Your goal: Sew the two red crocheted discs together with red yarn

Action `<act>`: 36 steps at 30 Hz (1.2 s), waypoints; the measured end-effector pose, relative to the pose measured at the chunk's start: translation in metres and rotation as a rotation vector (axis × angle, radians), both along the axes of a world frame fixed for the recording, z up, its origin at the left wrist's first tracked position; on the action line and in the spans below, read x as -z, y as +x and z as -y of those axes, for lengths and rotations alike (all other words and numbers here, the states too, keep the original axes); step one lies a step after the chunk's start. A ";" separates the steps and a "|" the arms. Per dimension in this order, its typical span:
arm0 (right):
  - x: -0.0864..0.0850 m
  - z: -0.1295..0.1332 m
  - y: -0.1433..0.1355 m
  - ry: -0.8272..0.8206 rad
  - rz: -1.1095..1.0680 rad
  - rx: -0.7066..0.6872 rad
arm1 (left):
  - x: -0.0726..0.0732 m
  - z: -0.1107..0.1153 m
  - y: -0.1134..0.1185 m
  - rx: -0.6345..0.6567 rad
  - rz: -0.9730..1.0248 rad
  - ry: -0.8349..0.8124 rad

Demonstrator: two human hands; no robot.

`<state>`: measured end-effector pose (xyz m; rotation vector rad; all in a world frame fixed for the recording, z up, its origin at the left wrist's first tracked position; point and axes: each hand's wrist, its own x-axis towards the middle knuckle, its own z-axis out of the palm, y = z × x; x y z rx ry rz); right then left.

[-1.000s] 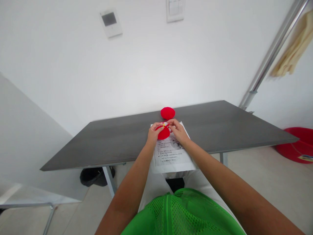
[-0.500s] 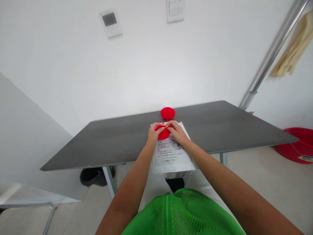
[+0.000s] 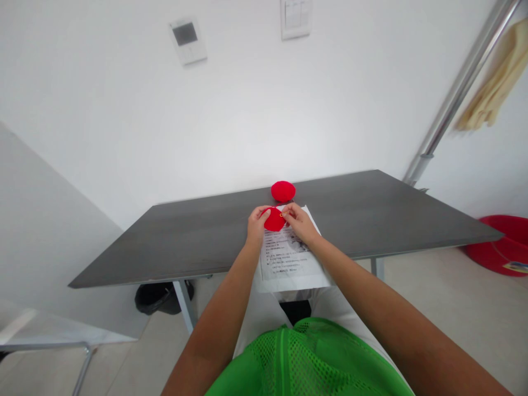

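Note:
Above a printed sheet (image 3: 289, 264), my left hand (image 3: 258, 223) pinches the left side of a red piece (image 3: 273, 220) between thumb and fingers. My right hand (image 3: 297, 220) is closed at the piece's right edge, its fingertips around a small yellow item (image 3: 281, 215). How the yellow item meets the red piece is too small to tell. Just beyond my hands, a second red round piece (image 3: 283, 191) lies near the table's back edge.
The dark grey table (image 3: 198, 242) stands against a white wall. Under its left side is a black bin (image 3: 159, 297). A red basin (image 3: 503, 242) sits at the right, below a metal pole (image 3: 466, 82) and hanging cream gloves (image 3: 495, 82).
The red piece in my left hand has tilted and shows more of its face. The yellow item now looks smaller between my right fingertips. The far red piece has not moved.

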<state>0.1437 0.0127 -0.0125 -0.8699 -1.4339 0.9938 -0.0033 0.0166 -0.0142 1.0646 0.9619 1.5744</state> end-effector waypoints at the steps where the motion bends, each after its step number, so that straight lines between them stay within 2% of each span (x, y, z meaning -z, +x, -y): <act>1: 0.001 -0.001 0.001 -0.003 -0.013 0.020 | 0.001 -0.001 0.001 0.007 0.012 -0.004; 5: 0.004 -0.006 0.004 -0.009 -0.067 0.100 | 0.003 -0.001 0.004 0.066 0.029 -0.039; 9: 0.006 -0.009 0.004 -0.013 -0.087 0.109 | 0.005 -0.001 0.005 0.115 0.026 -0.062; 17: 0.005 -0.008 0.004 -0.025 -0.061 0.066 | 0.011 -0.006 0.002 0.068 0.048 -0.046; 27: 0.006 -0.005 0.004 -0.025 0.005 0.048 | 0.006 -0.002 0.003 0.105 0.081 -0.074; 36: 0.004 -0.004 0.002 -0.009 0.040 0.038 | 0.010 -0.008 0.004 0.050 0.082 -0.052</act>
